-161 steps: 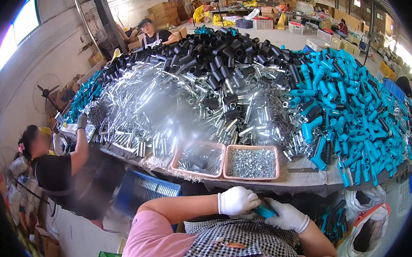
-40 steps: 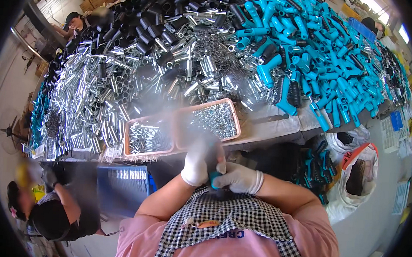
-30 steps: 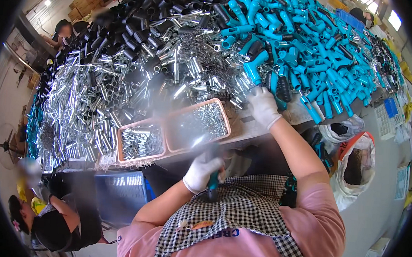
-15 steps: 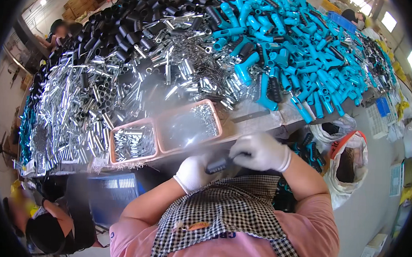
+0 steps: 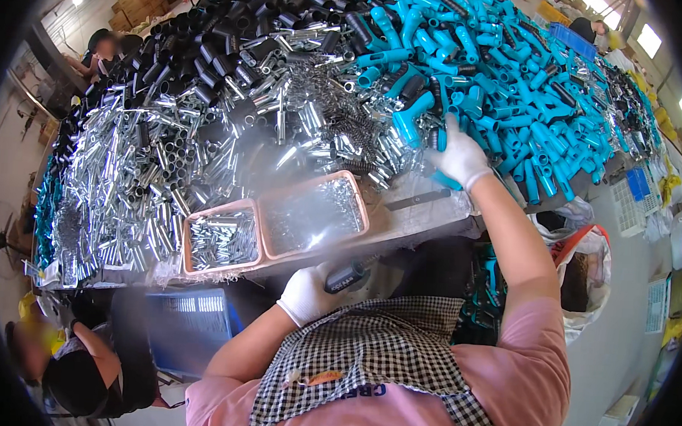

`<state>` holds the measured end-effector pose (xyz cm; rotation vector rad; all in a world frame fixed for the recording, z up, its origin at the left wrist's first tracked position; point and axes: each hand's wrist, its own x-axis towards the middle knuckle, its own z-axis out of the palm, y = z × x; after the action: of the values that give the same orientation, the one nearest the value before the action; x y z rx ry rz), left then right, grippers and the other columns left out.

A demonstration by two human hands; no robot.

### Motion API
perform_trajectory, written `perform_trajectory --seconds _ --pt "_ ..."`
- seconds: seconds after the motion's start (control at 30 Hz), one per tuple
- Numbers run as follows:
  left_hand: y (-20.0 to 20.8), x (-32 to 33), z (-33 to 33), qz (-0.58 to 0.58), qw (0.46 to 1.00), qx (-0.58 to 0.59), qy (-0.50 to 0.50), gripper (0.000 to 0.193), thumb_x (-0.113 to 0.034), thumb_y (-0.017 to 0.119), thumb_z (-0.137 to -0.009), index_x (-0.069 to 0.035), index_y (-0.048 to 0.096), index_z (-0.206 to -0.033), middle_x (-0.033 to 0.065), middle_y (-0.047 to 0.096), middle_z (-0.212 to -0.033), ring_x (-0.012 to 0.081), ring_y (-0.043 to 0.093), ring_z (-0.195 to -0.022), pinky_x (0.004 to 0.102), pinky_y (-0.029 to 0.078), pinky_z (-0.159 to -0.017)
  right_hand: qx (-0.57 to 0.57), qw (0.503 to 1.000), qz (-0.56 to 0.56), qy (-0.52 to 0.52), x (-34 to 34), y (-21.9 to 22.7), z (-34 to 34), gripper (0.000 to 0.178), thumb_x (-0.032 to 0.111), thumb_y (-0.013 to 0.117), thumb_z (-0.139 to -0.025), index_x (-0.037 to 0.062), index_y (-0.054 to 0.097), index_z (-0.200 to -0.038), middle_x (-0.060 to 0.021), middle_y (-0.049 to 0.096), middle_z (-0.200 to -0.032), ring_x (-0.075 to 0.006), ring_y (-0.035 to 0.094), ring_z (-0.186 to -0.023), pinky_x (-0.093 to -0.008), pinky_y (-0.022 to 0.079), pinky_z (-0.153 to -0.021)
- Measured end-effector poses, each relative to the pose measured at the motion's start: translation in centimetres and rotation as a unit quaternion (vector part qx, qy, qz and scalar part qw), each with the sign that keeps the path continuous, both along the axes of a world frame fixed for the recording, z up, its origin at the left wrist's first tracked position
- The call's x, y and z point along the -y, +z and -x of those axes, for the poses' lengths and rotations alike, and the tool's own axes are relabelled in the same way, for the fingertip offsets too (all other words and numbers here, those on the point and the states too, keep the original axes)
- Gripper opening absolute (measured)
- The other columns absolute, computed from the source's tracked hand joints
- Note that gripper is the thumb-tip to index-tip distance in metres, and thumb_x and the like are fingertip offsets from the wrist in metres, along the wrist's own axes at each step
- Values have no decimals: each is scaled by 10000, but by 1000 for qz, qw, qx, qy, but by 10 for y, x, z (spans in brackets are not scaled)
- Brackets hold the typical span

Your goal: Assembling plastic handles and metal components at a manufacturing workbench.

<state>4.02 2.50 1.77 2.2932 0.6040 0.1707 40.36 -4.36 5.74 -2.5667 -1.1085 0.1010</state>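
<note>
My left hand (image 5: 309,295), in a white glove, is closed around a dark cylindrical handle (image 5: 347,278) in front of the checked apron. A thin coil-like end sticks out of the handle toward the upper right. My right hand (image 5: 463,156), also gloved in white, reaches out over the near edge of the teal pile. Its fingers are apart, over a teal angled housing (image 5: 444,180) that shows partly below the palm. A black ribbed piece (image 5: 440,138) lies by the fingertips. Whether the fingers press on the housing is hidden.
Two pink-rimmed trays (image 5: 259,236) of small metal parts stand at the table's front edge. Behind are heaps of metal tubes (image 5: 119,178), black sleeves (image 5: 210,52) and teal housings (image 5: 542,123). A blue crate (image 5: 189,321) is at left, white sacks (image 5: 589,264) at right. Other people sit nearby.
My right hand has left my left hand and moved up and right to the teal pile. The left hand has shifted slightly left and down, still holding the handle.
</note>
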Motion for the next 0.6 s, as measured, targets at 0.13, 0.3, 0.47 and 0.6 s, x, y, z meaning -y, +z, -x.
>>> perform_trajectory --seconds 0.13,0.3,0.47,0.6 --pt "-6 4 2 8 1000 -13 -4 361 -279 767 -718 -13 633 -923 232 659 -766 386 672 -741 429 541 -660 -23 999 18 -25 -23 -15 -14 685 376 749 -673 19 505 -1204 -256 666 -1027 -415 647 -969 -460 505 -886" --pt "4 2 16 -12 1000 13 19 311 -233 767 -727 -14 637 -905 228 651 -730 377 678 -718 417 531 -620 -315 854 -414 17 12 16 9 314 171 754 -760 -21 594 -951 -49 615 -831 -142 598 -727 -291 479 -670" --pt "14 -10 22 -22 999 -14 41 324 -229 773 -737 1 647 -926 218 664 -755 357 686 -718 405 532 -643 -576 759 -298 49 82 -9 50 398 62 690 -708 -13 572 -1081 -85 650 -876 -169 634 -697 -290 522 -630" --pt "22 -14 16 -78 995 65 -5 326 -244 786 -736 -10 650 -920 213 668 -783 372 677 -740 410 533 -666 -700 628 -311 137 93 -25 110 802 62 746 -602 -11 445 -1342 -98 643 -950 -251 669 -840 -421 564 -856"
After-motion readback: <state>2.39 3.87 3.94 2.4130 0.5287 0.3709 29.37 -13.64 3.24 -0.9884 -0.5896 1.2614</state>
